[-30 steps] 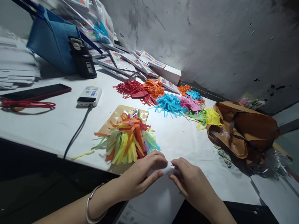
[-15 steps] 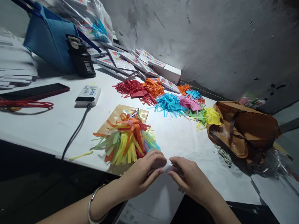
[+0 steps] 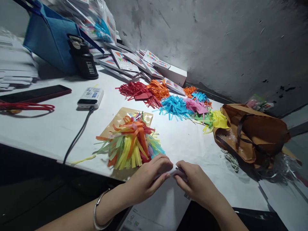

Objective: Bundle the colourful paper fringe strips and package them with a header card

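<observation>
My left hand (image 3: 152, 175), with a silver bangle on its wrist, is closed at the table's front edge. Opposite it, my right hand (image 3: 193, 180) is closed too, fingertips and thumb curled inward. A small piece of white paper (image 3: 171, 170) spans the narrow gap between them, gripped from both sides; most of it is hidden by the fingers. Below the hands lies a white sheet or box (image 3: 158, 205) with small print. Just left of my left hand, a multicoloured bunch of paper tassels (image 3: 131, 141) rests on a gold envelope (image 3: 112, 123).
Red tassels (image 3: 136, 91), orange tassels (image 3: 158, 89), blue tassels (image 3: 175, 106) and yellow tassels (image 3: 220, 119) line the back. A brown bag (image 3: 262, 138) stands right. A cabled white device (image 3: 90, 98), phone (image 3: 36, 93), black bottle (image 3: 84, 59) and printed packs (image 3: 127, 62) are left and behind.
My two hands have shifted slightly, and more of the white paper shows between the fingertips. The tassels and other things on the table stay where they were.
</observation>
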Action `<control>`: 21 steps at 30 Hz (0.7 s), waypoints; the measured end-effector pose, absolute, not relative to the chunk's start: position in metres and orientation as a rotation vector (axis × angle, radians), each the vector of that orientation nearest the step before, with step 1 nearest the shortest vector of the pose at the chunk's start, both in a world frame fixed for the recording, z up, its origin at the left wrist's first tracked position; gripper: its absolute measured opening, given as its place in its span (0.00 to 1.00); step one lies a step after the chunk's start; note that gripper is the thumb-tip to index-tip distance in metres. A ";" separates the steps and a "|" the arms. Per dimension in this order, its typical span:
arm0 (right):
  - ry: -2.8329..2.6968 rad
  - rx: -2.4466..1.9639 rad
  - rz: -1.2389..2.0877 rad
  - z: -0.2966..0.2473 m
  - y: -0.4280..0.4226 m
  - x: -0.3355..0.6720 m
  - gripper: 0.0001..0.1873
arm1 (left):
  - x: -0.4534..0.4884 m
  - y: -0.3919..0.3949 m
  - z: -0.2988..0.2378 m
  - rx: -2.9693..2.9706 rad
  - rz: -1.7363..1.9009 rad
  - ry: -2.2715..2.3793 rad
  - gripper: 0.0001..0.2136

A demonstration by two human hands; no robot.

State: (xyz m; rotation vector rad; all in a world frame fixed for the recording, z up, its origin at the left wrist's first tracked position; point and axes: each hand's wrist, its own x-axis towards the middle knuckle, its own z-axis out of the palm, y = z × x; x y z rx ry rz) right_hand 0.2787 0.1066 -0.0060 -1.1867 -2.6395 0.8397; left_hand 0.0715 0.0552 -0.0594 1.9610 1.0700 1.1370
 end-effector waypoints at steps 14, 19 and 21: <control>-2.720 -1.313 0.765 0.001 0.109 0.272 0.13 | 0.072 0.053 -0.059 1.948 1.113 1.030 0.10; -2.725 -1.311 0.805 0.000 0.112 0.269 0.13 | 0.074 0.052 -0.058 1.894 1.130 1.025 0.09; -2.714 -1.310 0.815 0.000 0.112 0.269 0.12 | 0.074 0.052 -0.059 1.894 1.137 1.018 0.10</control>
